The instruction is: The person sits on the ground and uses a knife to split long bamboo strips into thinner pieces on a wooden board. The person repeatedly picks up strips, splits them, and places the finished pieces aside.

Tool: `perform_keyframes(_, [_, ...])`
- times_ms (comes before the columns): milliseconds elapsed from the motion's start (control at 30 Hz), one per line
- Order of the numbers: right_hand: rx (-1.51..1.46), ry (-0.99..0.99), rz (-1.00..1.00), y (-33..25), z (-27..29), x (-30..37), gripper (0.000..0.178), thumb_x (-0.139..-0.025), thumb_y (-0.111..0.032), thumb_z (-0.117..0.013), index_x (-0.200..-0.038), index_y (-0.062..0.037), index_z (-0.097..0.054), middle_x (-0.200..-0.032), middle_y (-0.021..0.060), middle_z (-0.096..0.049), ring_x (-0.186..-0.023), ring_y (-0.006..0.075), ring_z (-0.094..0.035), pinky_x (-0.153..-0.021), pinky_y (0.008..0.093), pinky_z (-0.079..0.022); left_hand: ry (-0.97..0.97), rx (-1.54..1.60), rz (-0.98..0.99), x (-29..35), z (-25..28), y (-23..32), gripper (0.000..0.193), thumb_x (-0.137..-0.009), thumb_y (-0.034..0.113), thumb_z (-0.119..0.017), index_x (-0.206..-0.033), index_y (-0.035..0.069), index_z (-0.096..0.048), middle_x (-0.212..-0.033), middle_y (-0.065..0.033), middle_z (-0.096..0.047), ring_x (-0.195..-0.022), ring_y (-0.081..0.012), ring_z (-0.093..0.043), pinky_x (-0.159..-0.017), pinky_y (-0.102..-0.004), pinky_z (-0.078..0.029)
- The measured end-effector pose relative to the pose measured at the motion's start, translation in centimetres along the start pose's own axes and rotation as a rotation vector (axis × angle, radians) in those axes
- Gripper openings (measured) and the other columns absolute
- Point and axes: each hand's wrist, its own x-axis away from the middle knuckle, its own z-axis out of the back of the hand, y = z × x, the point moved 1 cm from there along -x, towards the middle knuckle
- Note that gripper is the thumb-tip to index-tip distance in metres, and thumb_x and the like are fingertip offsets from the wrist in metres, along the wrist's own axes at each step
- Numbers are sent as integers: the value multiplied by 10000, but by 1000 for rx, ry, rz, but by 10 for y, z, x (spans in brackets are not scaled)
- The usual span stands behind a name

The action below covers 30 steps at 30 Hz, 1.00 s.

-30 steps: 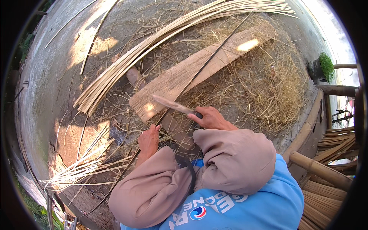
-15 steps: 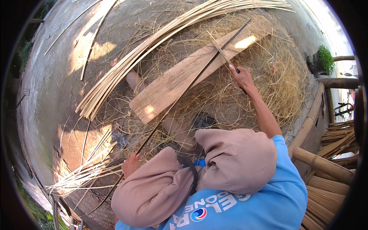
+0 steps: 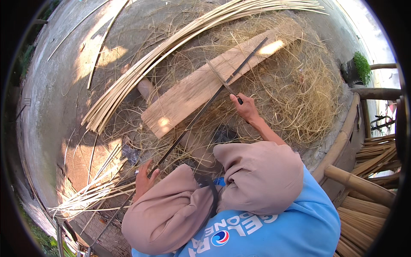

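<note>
At the lower left, a loose heap of thin pale strips (image 3: 94, 192) lies on the ground, and above it a long bundle of pale strips (image 3: 128, 85) curves away toward the top right. The left hand (image 3: 144, 177) is near the bent left knee (image 3: 167, 210), its thumb and fingers parted, with a dark strip (image 3: 246, 61) running between them; whether they press on it, I cannot tell. From there the dark strip slants up to the right and over a flat wooden board (image 3: 184, 98). A knife (image 3: 229, 88) crosses it above the board, blade pointing up and to the left. The right hand (image 3: 247, 109) is closed around the knife's black handle. Curly shavings (image 3: 306, 100) are piled to the right of the board. Farther right are a green plant (image 3: 362, 67), a bamboo pole (image 3: 359, 185) and stacked brown strips (image 3: 364, 218).
</note>
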Motion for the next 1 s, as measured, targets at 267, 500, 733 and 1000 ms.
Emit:
perform_keyframes(267, [-41,-147,-82,-41,3,11,605,-995,-541,-631,-763,17,-615,-585,202,-520,-543,274,-479,-551,425,-412,-532,430,211,-144,-55,88,502,-1067,467,-535,-850,36,-673,-667,-69,-644,-638,-228,-632,-600,-418,-468])
perform_keyframes(500, [208,-198,81,-33,49,32,612,-991,-586,-603,-801,-6,-657,-610,175,-607,-605,308,-643,-613,443,-511,-29,7,211,-61,-55,94,471,-1071,444,-497,-821,70,-635,-743,-238,-658,-722,-475,-644,-621,-565,-458])
perform_keyframes(733, [310,-189,125,-14,50,-2,675,-969,-638,-602,-696,-20,-610,-615,166,-609,-602,304,-628,-616,478,-490,-144,22,322,-33,-42,73,460,-1075,439,-483,-852,79,-664,-714,-220,-640,-693,-466,-612,-622,-538,-450])
perform_keyframes(1000, [343,79,-127,35,130,-129,752,-981,-676,-531,-740,32,-609,-594,171,-552,-588,296,-559,-623,480,-446,-329,251,355,-31,-32,42,385,-1038,422,-592,-1002,74,-753,-685,-173,-626,-624,-341,-602,-604,-437,-441])
